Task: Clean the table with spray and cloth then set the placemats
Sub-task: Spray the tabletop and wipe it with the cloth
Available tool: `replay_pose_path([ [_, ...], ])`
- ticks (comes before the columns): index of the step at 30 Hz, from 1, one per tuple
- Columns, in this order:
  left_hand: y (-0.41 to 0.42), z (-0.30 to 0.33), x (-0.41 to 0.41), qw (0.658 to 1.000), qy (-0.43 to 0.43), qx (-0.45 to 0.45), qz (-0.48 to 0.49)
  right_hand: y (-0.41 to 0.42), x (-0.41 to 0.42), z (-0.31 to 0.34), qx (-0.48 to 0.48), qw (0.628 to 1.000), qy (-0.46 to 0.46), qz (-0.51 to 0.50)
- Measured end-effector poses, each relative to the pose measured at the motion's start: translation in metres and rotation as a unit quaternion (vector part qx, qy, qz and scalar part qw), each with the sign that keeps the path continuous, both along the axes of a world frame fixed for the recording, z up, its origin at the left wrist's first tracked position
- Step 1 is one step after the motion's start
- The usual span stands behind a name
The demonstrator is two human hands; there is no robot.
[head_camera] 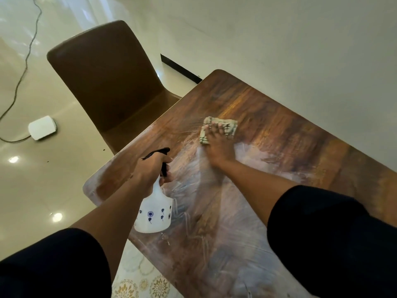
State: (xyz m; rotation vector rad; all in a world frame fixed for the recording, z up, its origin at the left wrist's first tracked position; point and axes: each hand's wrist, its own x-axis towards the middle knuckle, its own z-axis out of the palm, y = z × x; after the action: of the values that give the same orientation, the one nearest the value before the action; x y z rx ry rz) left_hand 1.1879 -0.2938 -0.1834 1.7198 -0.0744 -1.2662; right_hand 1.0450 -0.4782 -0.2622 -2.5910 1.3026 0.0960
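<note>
Stage: wiping | right hand [217,145] fingers spread, pressing cloth [219,129] on wet-streaked table [279,134] | left hand [150,168] grips spray bottle [155,211] | far end looks unwiped, 0 placemats set

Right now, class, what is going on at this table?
A person is cleaning a wooden table. The right hand presses a folded cloth flat on the tabletop, with wet streaks spread across the near part of the wood. The left hand grips a white spray bottle by its black trigger, held just above the table edge. A brown chair stands at the far side. No placemats lie on the table yet.
</note>
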Motion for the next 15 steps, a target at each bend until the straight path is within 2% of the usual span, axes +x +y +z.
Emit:
replay_pose_path([
  [6, 0.027, -0.007, 0.003, 0.999, -0.018, 0.008, 0.045, 0.085, 0.04, -0.014, 0.023, 0.974, -0.022, 0.225],
  [9, 0.037, -0.008, 0.009, 0.997, -0.022, 0.024, 0.073, 0.079, 0.018, -0.014, 0.028, 0.959, -0.029, 0.282],
  [11, 0.043, -0.006, 0.015, 0.996, -0.019, 0.029, 0.083, 0.061, -0.003, -0.011, 0.026, 0.963, -0.039, 0.265],
  [15, 0.062, -0.001, 0.016, 0.992, -0.073, 0.043, 0.091, 0.029, -0.053, -0.006, 0.028, 0.994, -0.045, 0.097],
])
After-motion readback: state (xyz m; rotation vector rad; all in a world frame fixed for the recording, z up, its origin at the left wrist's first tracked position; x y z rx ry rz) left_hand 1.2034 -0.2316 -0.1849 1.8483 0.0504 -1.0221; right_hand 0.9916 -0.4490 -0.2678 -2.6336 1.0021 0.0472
